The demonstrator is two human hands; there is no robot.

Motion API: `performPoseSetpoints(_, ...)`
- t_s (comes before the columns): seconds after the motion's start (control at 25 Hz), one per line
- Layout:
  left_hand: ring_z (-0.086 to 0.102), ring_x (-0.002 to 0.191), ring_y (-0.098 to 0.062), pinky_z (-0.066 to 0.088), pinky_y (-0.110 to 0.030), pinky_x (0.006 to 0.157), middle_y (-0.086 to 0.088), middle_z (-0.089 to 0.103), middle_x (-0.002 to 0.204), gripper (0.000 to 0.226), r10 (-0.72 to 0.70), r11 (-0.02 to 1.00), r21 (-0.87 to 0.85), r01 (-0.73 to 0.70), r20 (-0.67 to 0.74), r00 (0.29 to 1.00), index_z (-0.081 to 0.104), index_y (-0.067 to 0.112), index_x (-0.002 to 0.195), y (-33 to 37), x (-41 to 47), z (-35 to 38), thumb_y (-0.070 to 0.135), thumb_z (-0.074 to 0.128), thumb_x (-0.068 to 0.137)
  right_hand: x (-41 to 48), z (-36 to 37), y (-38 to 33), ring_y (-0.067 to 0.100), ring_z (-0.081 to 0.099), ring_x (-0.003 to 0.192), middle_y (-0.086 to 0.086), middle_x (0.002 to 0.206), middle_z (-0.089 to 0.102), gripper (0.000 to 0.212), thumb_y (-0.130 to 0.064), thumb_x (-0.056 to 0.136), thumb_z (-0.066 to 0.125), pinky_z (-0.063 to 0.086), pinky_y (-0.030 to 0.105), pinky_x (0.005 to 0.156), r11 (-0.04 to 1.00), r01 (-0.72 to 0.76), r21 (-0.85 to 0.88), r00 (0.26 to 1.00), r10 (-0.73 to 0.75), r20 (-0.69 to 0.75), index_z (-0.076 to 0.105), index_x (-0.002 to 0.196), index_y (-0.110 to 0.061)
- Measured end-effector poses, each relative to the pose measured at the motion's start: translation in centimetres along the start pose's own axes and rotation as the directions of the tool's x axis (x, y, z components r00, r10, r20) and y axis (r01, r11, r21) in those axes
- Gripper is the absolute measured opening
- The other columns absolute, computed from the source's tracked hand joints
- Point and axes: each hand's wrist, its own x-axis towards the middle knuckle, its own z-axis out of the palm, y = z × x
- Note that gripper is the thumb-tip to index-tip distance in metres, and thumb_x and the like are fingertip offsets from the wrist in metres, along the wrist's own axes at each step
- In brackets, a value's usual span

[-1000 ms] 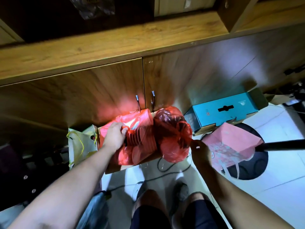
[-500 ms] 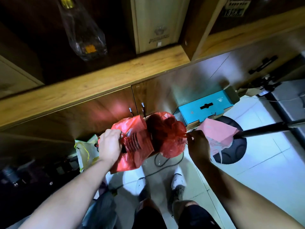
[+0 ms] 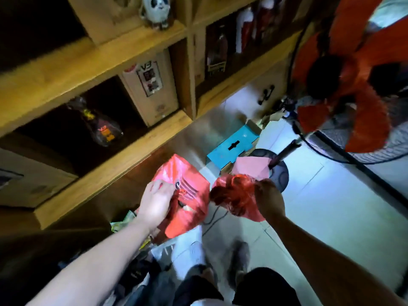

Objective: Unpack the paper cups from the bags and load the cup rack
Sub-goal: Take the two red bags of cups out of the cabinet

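Two hands are sharing it: left hand [image 3: 154,204] is gripping the red-wrapped paper cups [image 3: 187,195] mid-air, right hand [image 3: 268,202] at their 3 o'clock is pinching the crumpled red bag [image 3: 231,195] in curled fingers [image 3: 259,187], probably stripping it clear.

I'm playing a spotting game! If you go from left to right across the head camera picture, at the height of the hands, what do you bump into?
left hand → red bag of cups → crumpled red bag → right hand
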Motion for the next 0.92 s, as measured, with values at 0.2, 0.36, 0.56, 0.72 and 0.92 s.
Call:
performPoseSetpoints(0.2, 0.056, 0.094, -0.030, 0.044, -0.042, 0.081, 0.000, 0.060, 0.087, 0.012, 0.299, 0.937, 0.170, -0.306, 0.064, 0.952, 0.059, 0.018, 0.087, 6.5, 3.1, -1.5, 0.013, 0.051, 0.080, -5.4, -2.7, 10.2, 0.020, 0.057, 0.092, -0.005, 0.089, 0.060, 0.026, -0.039, 0.097, 0.052, 0.047, 0.031, 0.074, 0.977, -0.189, 0.098, 0.978, 0.196, -0.066, 0.072, 0.096, -0.023)
performPoseSetpoints(0.36, 0.058, 0.098, -0.027, 0.045, -0.040, 0.085, 0.002, 0.065, 0.095, 0.017, 0.426, 0.875, 0.209, -0.436, 0.092, 0.900, 0.062, 0.022, 0.095, 15.6, 4.7, -0.8, 0.014, 0.052, 0.083, -10.3, -8.6, 16.5, 0.021, 0.059, 0.092, 0.001, 0.094, 0.061, 0.021, -0.022, 0.097, 0.054, 0.043, 0.026, 0.070, 0.939, -0.308, 0.151, 0.937, 0.327, -0.122, 0.074, 0.097, -0.016)
performPoseSetpoints(0.56, 0.060, 0.098, -0.021, 0.045, -0.037, 0.084, 0.007, 0.068, 0.096, 0.013, 0.439, 0.884, 0.139, -0.446, 0.077, 0.895, 0.064, 0.028, 0.093, 28.8, 6.0, -0.7, 0.021, 0.070, 0.083, -16.6, -17.7, 24.3, 0.024, 0.061, 0.088, 0.006, 0.097, 0.061, 0.015, -0.017, 0.096, 0.061, 0.050, 0.033, 0.075, 0.957, -0.265, 0.118, 0.943, 0.282, -0.175, 0.074, 0.100, -0.012)
performPoseSetpoints(0.72, 0.062, 0.090, -0.028, 0.051, -0.039, 0.077, 0.000, 0.068, 0.087, 0.014, 0.474, 0.877, 0.076, -0.475, 0.033, 0.880, 0.064, 0.025, 0.086, 41.5, 7.5, -0.7, 0.021, 0.054, 0.078, -21.5, -26.1, 31.5, 0.020, 0.058, 0.088, 0.004, 0.100, 0.060, 0.013, -0.014, 0.095, 0.062, 0.047, 0.031, 0.078, 0.952, -0.290, 0.099, 0.912, 0.307, -0.272, 0.074, 0.098, -0.014)
performPoseSetpoints(0.92, 0.064, 0.077, -0.026, 0.051, -0.033, 0.064, 0.002, 0.065, 0.075, 0.027, 0.637, 0.769, 0.056, -0.637, 0.013, 0.771, 0.064, 0.023, 0.086, 56.3, 9.6, -0.4, 0.009, 0.080, 0.068, -27.3, -34.6, 40.3, 0.030, 0.063, 0.088, 0.008, 0.098, 0.062, 0.011, -0.012, 0.092, 0.065, 0.050, 0.038, 0.079, 0.919, -0.383, 0.092, 0.843, 0.389, -0.371, 0.076, 0.095, -0.013)
